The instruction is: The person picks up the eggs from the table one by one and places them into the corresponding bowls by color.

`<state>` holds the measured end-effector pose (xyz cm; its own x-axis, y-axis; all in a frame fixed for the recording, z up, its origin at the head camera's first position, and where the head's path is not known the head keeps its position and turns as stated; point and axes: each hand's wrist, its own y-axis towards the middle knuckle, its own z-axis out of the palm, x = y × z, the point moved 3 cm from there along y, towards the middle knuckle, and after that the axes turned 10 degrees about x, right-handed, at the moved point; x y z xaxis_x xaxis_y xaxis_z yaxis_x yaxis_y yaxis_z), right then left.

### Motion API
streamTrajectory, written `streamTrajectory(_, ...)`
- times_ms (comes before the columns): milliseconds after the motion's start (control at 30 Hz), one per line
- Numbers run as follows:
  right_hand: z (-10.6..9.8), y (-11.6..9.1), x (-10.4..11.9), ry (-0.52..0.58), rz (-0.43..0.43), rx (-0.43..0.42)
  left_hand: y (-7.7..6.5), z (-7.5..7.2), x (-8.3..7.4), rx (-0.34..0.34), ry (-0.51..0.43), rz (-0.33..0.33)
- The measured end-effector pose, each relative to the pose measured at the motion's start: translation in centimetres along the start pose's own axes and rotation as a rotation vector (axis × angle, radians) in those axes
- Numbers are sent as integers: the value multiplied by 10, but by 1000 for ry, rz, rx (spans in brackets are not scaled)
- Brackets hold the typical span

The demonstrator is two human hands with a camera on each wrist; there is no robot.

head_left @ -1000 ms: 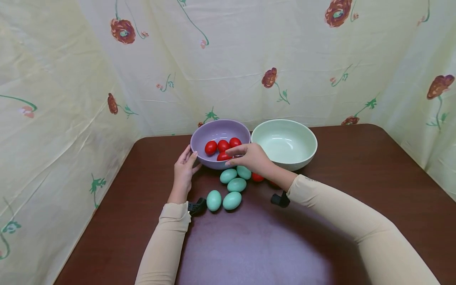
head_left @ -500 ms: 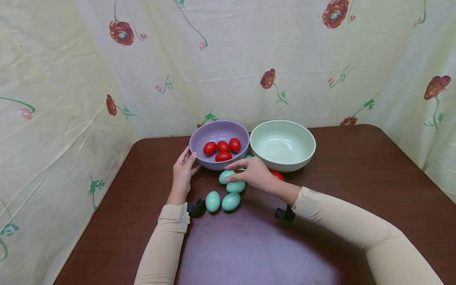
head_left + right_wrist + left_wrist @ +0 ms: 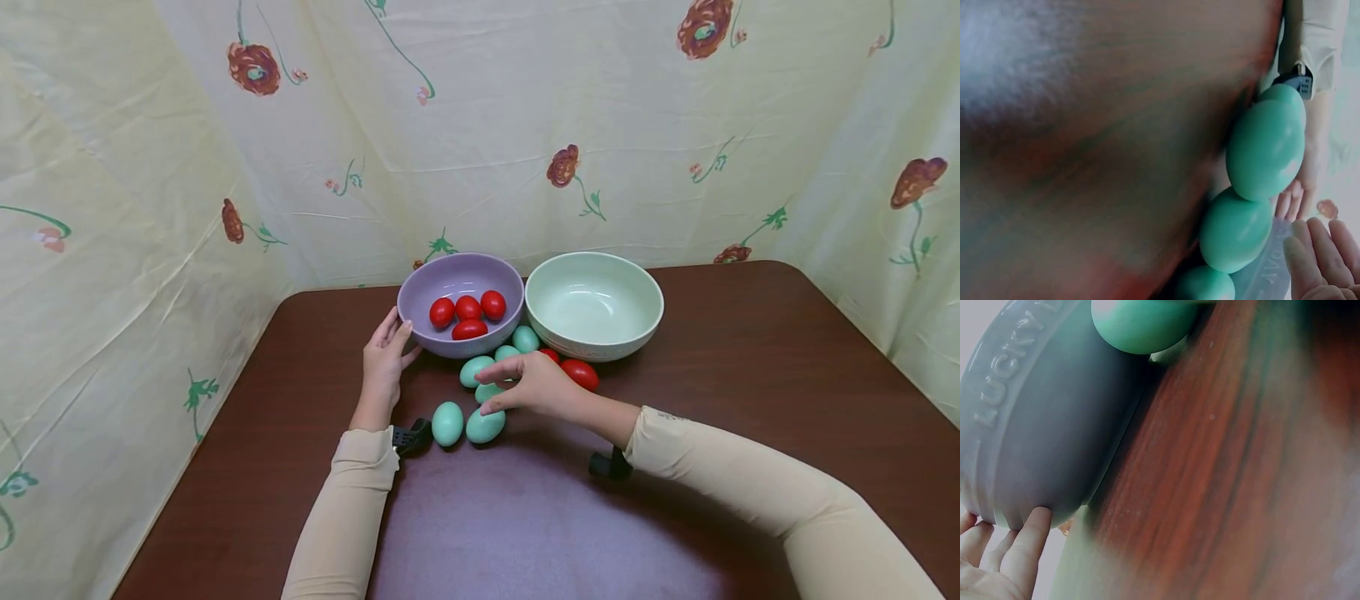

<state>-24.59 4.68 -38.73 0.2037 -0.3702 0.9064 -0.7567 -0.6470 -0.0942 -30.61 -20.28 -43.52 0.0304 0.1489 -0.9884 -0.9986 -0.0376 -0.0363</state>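
My left hand (image 3: 384, 367) touches the left side of a purple bowl (image 3: 420, 292), fingertips against its outer wall; in the left wrist view its fingers (image 3: 1029, 547) lie nearly straight on the bowl's side. Several red eggs (image 3: 469, 329) lie inside that bowl. My right hand (image 3: 543, 385) is over a group of turquoise eggs (image 3: 447, 423) in front of the bowls. A gap shows between its thumb and fingers, and nothing is held there. The hand partly covers some of the turquoise eggs. Its fingers (image 3: 1329, 250) extend beside the eggs in the right wrist view.
A pale green bowl (image 3: 592, 312) stands right of the purple one, close against it. Red eggs (image 3: 579, 375) lie on the dark wooden table (image 3: 720, 333) in front of the green bowl. A flowered curtain (image 3: 480, 150) hangs behind the table.
My right hand has moved from the purple bowl's front rim toward me, down over the turquoise eggs. My left hand stays at the bowl.
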Motion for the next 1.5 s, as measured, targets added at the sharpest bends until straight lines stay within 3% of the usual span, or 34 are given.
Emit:
streamTrajectory(300, 6, -2, -4, -43, 14, 73, -1, 1, -1, -11, 14, -6)
streamTrajectory(733, 10, -2, -9, -43, -16, 107, -1, 0, -1, -23, 14, -17)
streamTrajectory(1267, 15, -2, -7, -247, 5, 113, -1, 1, -3, -20, 17, -25)
streamTrajectory(1500, 19, 0, -16, -164, 76, 152, -1, 1, -3, -17, 16, -23)
